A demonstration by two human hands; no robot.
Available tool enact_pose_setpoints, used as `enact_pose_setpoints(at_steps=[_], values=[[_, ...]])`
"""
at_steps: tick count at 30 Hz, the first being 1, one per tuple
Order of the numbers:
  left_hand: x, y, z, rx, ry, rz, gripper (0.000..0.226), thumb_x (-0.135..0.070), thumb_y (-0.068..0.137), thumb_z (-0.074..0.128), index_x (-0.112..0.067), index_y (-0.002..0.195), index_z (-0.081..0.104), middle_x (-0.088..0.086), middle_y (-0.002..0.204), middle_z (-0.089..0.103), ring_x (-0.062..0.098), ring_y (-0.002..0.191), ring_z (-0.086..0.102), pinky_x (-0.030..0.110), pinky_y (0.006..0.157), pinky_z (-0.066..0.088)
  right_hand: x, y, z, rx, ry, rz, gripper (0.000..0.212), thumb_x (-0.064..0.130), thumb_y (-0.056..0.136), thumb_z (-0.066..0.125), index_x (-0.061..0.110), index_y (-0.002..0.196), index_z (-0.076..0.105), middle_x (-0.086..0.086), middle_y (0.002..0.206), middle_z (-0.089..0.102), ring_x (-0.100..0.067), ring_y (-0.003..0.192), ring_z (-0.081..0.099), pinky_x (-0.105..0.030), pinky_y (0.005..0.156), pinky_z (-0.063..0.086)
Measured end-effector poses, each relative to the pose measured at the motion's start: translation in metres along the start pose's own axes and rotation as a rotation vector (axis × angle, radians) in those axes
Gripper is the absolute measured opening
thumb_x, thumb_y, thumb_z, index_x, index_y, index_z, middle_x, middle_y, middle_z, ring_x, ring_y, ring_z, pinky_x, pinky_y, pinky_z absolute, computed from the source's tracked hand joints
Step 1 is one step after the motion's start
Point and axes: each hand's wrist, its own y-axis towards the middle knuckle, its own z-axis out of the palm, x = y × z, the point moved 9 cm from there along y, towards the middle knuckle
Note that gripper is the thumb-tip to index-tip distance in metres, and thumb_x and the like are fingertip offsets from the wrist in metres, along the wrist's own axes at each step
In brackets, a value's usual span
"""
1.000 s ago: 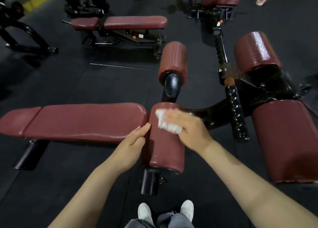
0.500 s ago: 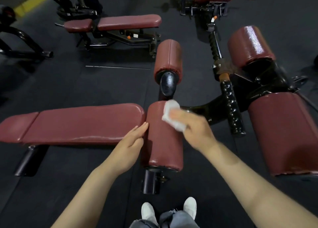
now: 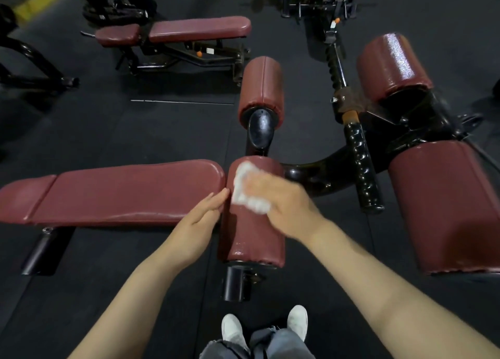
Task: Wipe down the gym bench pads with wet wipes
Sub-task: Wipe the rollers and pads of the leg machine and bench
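A dark red roller pad (image 3: 254, 234) stands in front of me on a black post. My right hand (image 3: 281, 201) presses a white wet wipe (image 3: 244, 189) onto the pad's upper half; the hand is blurred. My left hand (image 3: 200, 220) lies flat against the pad's left side, fingers together, holding nothing. A long flat bench pad (image 3: 113, 193) stretches to the left of the roller. A second roller pad (image 3: 261, 88) sits farther away on the same frame.
Two large red pads (image 3: 449, 207) (image 3: 392, 66) and a black handle bar (image 3: 362, 163) stand at the right. Another bench (image 3: 176, 31) and machines lie farther back on the black rubber floor. My white shoes (image 3: 265, 326) are at the bottom.
My right hand has slid the wipe from the roller's right side toward its upper left. My left hand has stayed against the pad's left side.
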Motion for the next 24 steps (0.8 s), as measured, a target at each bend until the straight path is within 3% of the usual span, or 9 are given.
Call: enact_pose_setpoints(at_steps=[3, 5, 8, 11, 13, 16, 18, 20, 24], values=[[0.003, 0.001, 0.005, 0.046, 0.000, 0.032, 0.053, -0.011, 0.103, 0.032, -0.045, 0.143, 0.040, -0.034, 0.146, 0.035, -0.017, 0.136, 0.026, 0.024, 0.120, 0.017, 0.054, -0.059, 0.014, 0.127, 0.140, -0.195, 0.041, -0.008, 0.084, 0.050, 0.003, 0.118, 0.070, -0.004, 0.127, 0.066, -0.016, 0.123, 0.058, -0.036, 0.104, 0.046], [0.009, 0.007, 0.001, 0.052, -0.034, -0.005, 0.050, -0.015, 0.103, 0.032, -0.045, 0.141, 0.042, -0.029, 0.147, 0.037, -0.014, 0.137, 0.029, 0.021, 0.118, 0.018, 0.050, -0.067, 0.014, 0.167, 0.051, -0.298, 0.047, -0.009, 0.079, 0.049, 0.006, 0.118, 0.070, -0.002, 0.128, 0.066, -0.019, 0.125, 0.057, -0.036, 0.106, 0.045], [0.014, 0.010, 0.001, 0.066, -0.028, -0.046, 0.046, -0.028, 0.099, 0.035, -0.047, 0.139, 0.046, -0.029, 0.144, 0.042, -0.008, 0.139, 0.029, 0.026, 0.119, 0.019, -0.006, -0.014, 0.000, 0.051, 0.061, -0.050, 0.033, -0.002, 0.087, 0.064, 0.004, 0.120, 0.067, -0.001, 0.121, 0.068, -0.014, 0.117, 0.060, -0.028, 0.104, 0.044], [0.013, 0.005, 0.006, 0.078, -0.031, -0.080, 0.047, -0.019, 0.103, 0.032, -0.039, 0.145, 0.041, -0.029, 0.140, 0.043, -0.008, 0.135, 0.036, 0.009, 0.104, 0.025, -0.033, 0.030, -0.013, -0.113, -0.016, 0.030, 0.033, 0.004, 0.092, 0.052, 0.006, 0.119, 0.069, -0.002, 0.126, 0.066, -0.015, 0.119, 0.060, -0.031, 0.109, 0.042], [0.011, 0.004, 0.001, 0.045, -0.018, -0.070, 0.047, -0.019, 0.103, 0.032, -0.039, 0.145, 0.042, -0.031, 0.138, 0.040, -0.008, 0.137, 0.031, 0.014, 0.108, 0.022, -0.018, 0.025, -0.008, -0.080, -0.021, 0.055, 0.030, 0.011, 0.092, 0.053, 0.013, 0.115, 0.072, 0.011, 0.123, 0.066, -0.007, 0.115, 0.061, -0.033, 0.106, 0.045], [0.005, 0.000, -0.001, 0.019, 0.066, 0.004, 0.048, -0.018, 0.103, 0.033, -0.043, 0.144, 0.041, -0.044, 0.133, 0.030, -0.015, 0.137, 0.018, 0.018, 0.114, 0.014, 0.036, -0.027, 0.011, 0.060, 0.055, -0.128, 0.033, 0.001, 0.085, 0.056, 0.006, 0.115, 0.071, 0.001, 0.122, 0.068, -0.016, 0.118, 0.062, -0.038, 0.101, 0.050], [0.005, -0.004, 0.004, 0.039, 0.063, 0.028, 0.053, -0.012, 0.103, 0.034, -0.040, 0.147, 0.037, -0.040, 0.140, 0.030, -0.016, 0.137, 0.021, 0.016, 0.113, 0.015, 0.059, -0.059, 0.024, 0.222, 0.105, -0.299, 0.045, -0.007, 0.076, 0.056, 0.006, 0.117, 0.070, -0.005, 0.128, 0.065, -0.020, 0.126, 0.057, -0.042, 0.102, 0.049], [0.006, -0.004, 0.006, 0.049, 0.039, 0.026, 0.055, -0.009, 0.102, 0.034, -0.038, 0.148, 0.036, -0.031, 0.147, 0.032, -0.016, 0.135, 0.027, 0.016, 0.115, 0.018, 0.051, -0.051, 0.022, 0.254, 0.090, -0.374, 0.041, -0.004, 0.079, 0.062, 0.011, 0.116, 0.070, -0.005, 0.124, 0.067, -0.019, 0.121, 0.060, -0.041, 0.099, 0.050], [0.015, 0.001, 0.006, 0.066, -0.009, -0.028, 0.053, -0.010, 0.102, 0.033, -0.036, 0.149, 0.036, -0.025, 0.148, 0.038, -0.025, 0.120, 0.035, 0.006, 0.103, 0.024, 0.005, 0.022, -0.011, -0.024, -0.037, -0.229, 0.023, 0.019, 0.098, 0.053, 0.016, 0.115, 0.067, -0.002, 0.116, 0.069, -0.021, 0.107, 0.064, -0.036, 0.096, 0.051]])
